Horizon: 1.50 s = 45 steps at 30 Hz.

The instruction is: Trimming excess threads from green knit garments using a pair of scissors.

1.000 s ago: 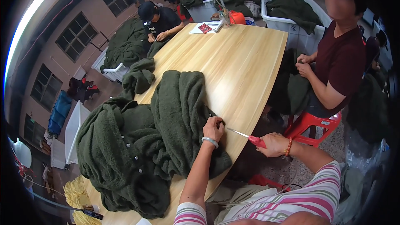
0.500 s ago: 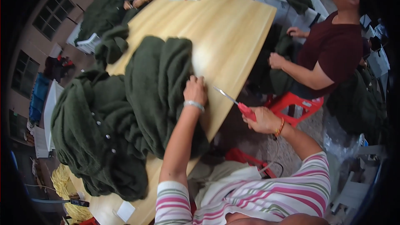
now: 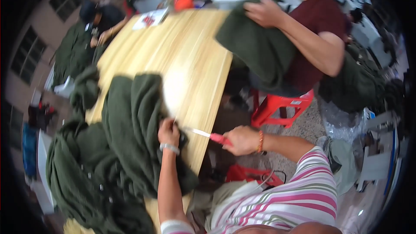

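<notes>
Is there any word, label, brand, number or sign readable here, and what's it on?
None can be read.
Small pale label on the red stool: too small and blurred.
Red item on the white paper: any print too blurred.
Pale marks on a co-worker's dark shirt: too blurred to tell whether they're letters.

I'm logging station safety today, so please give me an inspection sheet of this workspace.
Surface: pale wood-grain table, bright with glare mid-top.
Job's things: dark green fuzzy cloth pile at near left; slim-bladed metal tool with a red handle.
Clutter: flat white sheet bearing a small red item, at the far end.
Grips: left grip at the pile's right edge, finger closure unclear; right grip closed around the tool's handle.
Cables: thin pale cord beside the striped shirt, ends unclear.
Surroundings: co-worker in maroon shirt holding up dark green cloth; red plastic stool.
</notes>
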Each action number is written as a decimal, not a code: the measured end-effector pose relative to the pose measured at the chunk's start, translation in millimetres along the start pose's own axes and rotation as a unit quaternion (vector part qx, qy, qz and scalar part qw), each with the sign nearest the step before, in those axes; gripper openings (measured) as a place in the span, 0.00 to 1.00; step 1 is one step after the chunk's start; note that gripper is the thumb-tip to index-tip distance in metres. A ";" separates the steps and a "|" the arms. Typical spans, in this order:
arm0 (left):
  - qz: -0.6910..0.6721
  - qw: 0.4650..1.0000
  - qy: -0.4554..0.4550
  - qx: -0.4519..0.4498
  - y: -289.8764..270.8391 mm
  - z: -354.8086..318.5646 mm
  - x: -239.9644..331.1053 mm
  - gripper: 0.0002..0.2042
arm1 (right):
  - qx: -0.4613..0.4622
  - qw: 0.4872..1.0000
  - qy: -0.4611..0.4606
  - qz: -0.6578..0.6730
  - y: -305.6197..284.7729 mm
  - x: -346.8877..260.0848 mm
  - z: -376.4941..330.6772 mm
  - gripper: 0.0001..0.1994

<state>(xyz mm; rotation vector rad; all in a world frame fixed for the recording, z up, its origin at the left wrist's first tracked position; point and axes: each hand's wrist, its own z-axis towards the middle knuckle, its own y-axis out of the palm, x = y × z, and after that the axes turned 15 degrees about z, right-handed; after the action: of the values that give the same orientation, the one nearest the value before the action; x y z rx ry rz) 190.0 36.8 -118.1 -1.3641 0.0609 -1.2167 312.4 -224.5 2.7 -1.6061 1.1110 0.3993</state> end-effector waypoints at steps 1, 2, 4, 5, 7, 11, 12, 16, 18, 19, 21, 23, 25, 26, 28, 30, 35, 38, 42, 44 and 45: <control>0.048 0.999 0.004 0.018 -6.2 -2.9 13.0 0.10 | 0.004 1.000 0.008 -0.004 4.4 6.6 2.4 0.12; 0.057 0.998 0.025 0.012 -11.1 -6.5 14.8 0.10 | -0.001 1.000 0.001 -0.012 9.4 10.6 3.6 0.13; 0.034 0.999 0.028 -0.003 -15.4 -10.2 14.6 0.11 | -0.032 0.999 -0.012 -0.009 14.2 5.1 -3.9 0.13; 0.002 1.000 0.010 -0.015 -17.6 -12.4 14.2 0.11 | -0.050 0.998 -0.023 -0.010 17.0 3.6 -4.8 0.13; -0.035 0.999 -0.005 -0.016 -14.6 -9.3 5.6 0.11 | -0.039 0.999 -0.024 0.007 15.9 2.0 -6.4 0.13; -0.022 0.998 0.059 -0.025 -16.9 1.7 -4.6 0.13 | 0.069 0.993 -0.075 0.063 11.4 12.2 1.0 0.13; 0.047 0.990 0.134 0.008 -25.9 10.1 23.5 0.12 | 0.097 0.991 -0.071 0.066 9.9 14.7 -2.6 0.14; 0.103 0.988 0.096 0.056 -31.1 36.8 47.4 0.14 | 0.105 0.987 -0.067 0.099 6.7 21.5 -6.2 0.09; 0.171 0.978 0.094 0.073 -24.0 50.4 46.4 0.16 | 0.085 0.988 -0.069 0.106 5.6 26.7 0.4 0.09; 0.192 0.978 0.069 0.048 -21.7 55.3 44.9 0.18 | 0.085 0.988 -0.062 0.109 7.0 28.9 4.0 0.09; 0.244 0.967 0.070 0.022 -8.9 58.0 17.8 0.15 | 0.074 0.990 -0.060 0.109 8.0 26.4 10.5 0.09; 0.217 0.974 0.052 0.043 1.5 58.0 3.8 0.09 | 0.065 0.990 -0.042 0.113 6.4 23.1 11.0 0.13; 0.136 0.988 0.043 0.060 2.0 57.9 1.8 0.04 | 0.061 0.995 -0.026 0.077 -1.4 11.6 10.4 0.13; 0.137 0.989 0.038 0.052 0.6 55.7 3.1 0.04 | 0.050 0.996 -0.017 0.069 -5.0 8.4 11.3 0.13; 0.042 0.999 -0.022 0.020 -5.9 53.0 5.2 0.06 | 0.032 0.997 -0.010 0.063 -6.3 5.5 13.1 0.13; -0.034 0.998 -0.052 0.005 -6.4 52.7 -6.2 0.09 | 0.009 0.999 -0.033 0.039 -5.6 3.0 15.5 0.14; -0.024 0.999 0.000 0.033 -5.4 42.5 -1.7 0.09 | 0.005 0.999 -0.043 0.022 -5.9 3.8 20.6 0.14; -0.063 0.997 0.027 0.043 -7.0 39.0 2.6 0.10 | 0.016 0.998 -0.048 0.044 -4.4 6.9 19.6 0.14; -0.069 0.997 0.032 0.030 -4.9 22.4 11.1 0.15 | 0.027 0.995 -0.047 0.078 -1.5 13.0 14.7 0.13; -0.057 0.998 0.030 0.015 -7.8 14.1 17.1 0.16 | 0.026 0.997 -0.054 0.055 -2.2 10.1 8.3 0.13; -0.080 0.997 0.006 -0.004 -4.7 12.1 14.0 0.17 | 0.026 0.997 -0.057 0.035 -2.1 9.1 5.5 0.13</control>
<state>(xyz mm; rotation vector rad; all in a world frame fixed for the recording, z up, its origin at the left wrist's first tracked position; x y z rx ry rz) 201.2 36.9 -102.6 -1.3886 -0.0347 -1.3592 320.2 -223.7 -4.7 -1.4834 1.0833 0.4982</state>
